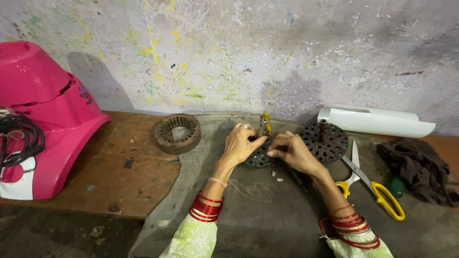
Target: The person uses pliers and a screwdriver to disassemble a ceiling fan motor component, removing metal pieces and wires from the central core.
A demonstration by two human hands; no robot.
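Both hands, left hand (240,143) and right hand (291,152), pinch the rigid, heavy-looking slotted metal disc (258,157) at its rim.

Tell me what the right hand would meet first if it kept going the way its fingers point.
The right hand points left toward the left hand, over the dark round slotted part. It would probably meet the left hand's fingertips first; depth is unclear.

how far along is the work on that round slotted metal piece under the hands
Hard to tell how much is done: both hands cover the round slotted part. In hand: left hand and right hand press on it, fingertips meeting. Seemingly waiting: a rusty slotted ring to the left, a perforated disc to the right, and yellow-handled scissors lying unused.
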